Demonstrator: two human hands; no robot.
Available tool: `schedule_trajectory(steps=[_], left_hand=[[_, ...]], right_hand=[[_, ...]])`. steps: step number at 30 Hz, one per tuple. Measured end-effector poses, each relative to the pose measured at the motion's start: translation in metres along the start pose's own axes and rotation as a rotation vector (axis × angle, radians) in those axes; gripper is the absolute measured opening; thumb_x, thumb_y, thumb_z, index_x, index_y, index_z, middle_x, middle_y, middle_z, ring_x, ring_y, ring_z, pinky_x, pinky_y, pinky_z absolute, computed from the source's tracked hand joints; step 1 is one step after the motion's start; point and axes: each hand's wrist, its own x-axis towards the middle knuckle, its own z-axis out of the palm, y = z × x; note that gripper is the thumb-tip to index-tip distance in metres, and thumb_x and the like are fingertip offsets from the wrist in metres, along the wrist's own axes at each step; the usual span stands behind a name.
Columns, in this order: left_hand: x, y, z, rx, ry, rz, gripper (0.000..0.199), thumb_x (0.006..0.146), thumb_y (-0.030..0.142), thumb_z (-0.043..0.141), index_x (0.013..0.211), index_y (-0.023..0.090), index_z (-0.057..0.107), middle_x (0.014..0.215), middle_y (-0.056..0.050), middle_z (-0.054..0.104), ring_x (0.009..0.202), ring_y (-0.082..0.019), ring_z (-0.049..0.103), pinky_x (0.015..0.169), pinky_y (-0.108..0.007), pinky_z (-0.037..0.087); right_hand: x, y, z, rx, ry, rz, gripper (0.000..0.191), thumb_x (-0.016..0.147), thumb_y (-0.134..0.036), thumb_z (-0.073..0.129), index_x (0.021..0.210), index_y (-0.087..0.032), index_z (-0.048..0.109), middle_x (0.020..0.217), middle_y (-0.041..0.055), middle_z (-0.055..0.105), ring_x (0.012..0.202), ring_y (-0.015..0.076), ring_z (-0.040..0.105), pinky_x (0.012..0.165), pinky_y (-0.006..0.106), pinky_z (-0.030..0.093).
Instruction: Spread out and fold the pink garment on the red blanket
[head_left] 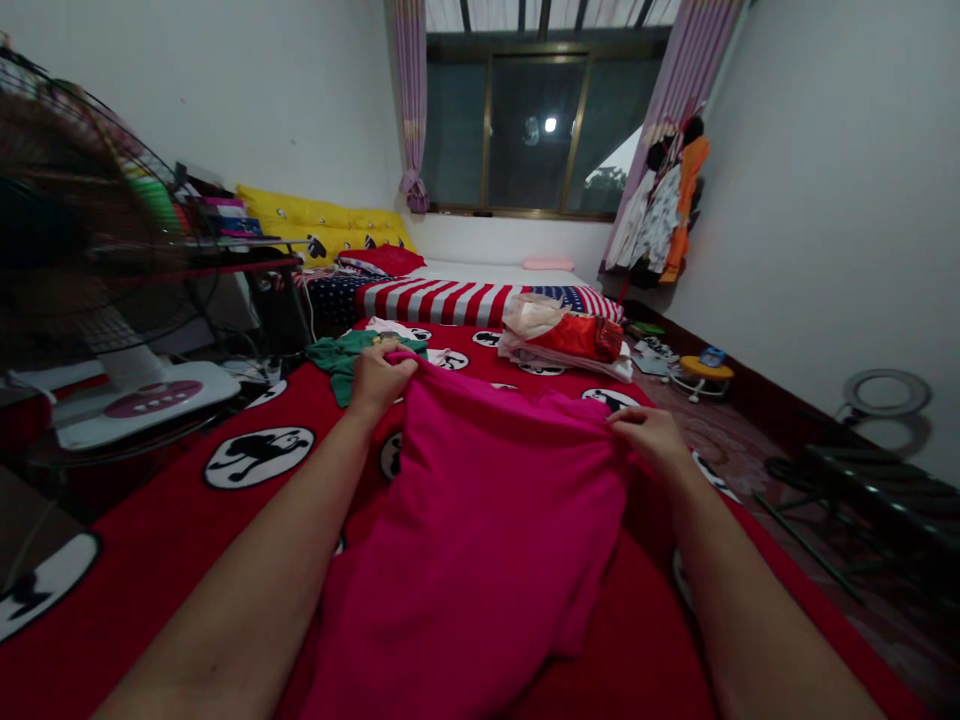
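A bright pink garment (495, 510) hangs stretched between my two hands over a red blanket (165, 540) with black-and-white oval patches. My left hand (381, 378) is closed on its upper left corner. At the upper right edge, my right hand (651, 432) pinches the cloth. The lower part of the garment drapes toward me and runs out of the frame at the bottom. Just beyond my left hand lies a crumpled green cloth (341, 362).
Folded clothes with a red piece (574, 338) lie at the blanket's far side. A fan (142, 380) stands at the left. On the right are a dark slatted bench (885, 490) and a small orange stool (705, 368). Behind is another bed (465, 300).
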Motion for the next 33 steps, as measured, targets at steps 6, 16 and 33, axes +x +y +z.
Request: schedule_trajectory(steps=[6, 16, 33], left_hand=[[0.01, 0.044, -0.041, -0.316, -0.03, -0.048, 0.035, 0.081, 0.045, 0.049, 0.066, 0.018, 0.065, 0.053, 0.001, 0.053, 0.046, -0.01, 0.045, 0.047, -0.025, 0.036], [0.007, 0.01, -0.009, 0.134, -0.457, -0.095, 0.038, 0.062, 0.044, 0.071, 0.087, 0.016, 0.074, 0.079, -0.007, 0.072, 0.073, -0.022, 0.065, 0.064, -0.028, 0.048], [-0.002, 0.023, -0.016, 0.823, -0.716, -0.013, 0.028, 0.072, 0.042, 0.062, 0.093, 0.03, 0.076, 0.101, -0.005, 0.073, 0.093, -0.026, 0.064, 0.066, -0.027, 0.045]], right_hand=[[0.004, -0.006, -0.042, 0.354, 0.098, 0.081, 0.021, 0.055, -0.036, 0.063, 0.059, -0.016, 0.068, 0.055, 0.0017, 0.061, 0.049, 0.0114, 0.049, 0.044, 0.022, 0.032], [0.009, 0.024, -0.005, -0.544, -0.045, 0.003, 0.053, 0.068, -0.051, 0.067, 0.109, -0.018, 0.067, 0.098, 0.0119, 0.072, 0.09, 0.0287, 0.066, 0.071, 0.033, 0.047], [-0.003, -0.011, -0.015, 0.235, -0.079, 0.237, 0.022, 0.059, -0.035, 0.068, 0.069, -0.017, 0.061, 0.039, -0.0074, 0.042, 0.032, 0.0066, 0.033, 0.036, 0.02, 0.021]])
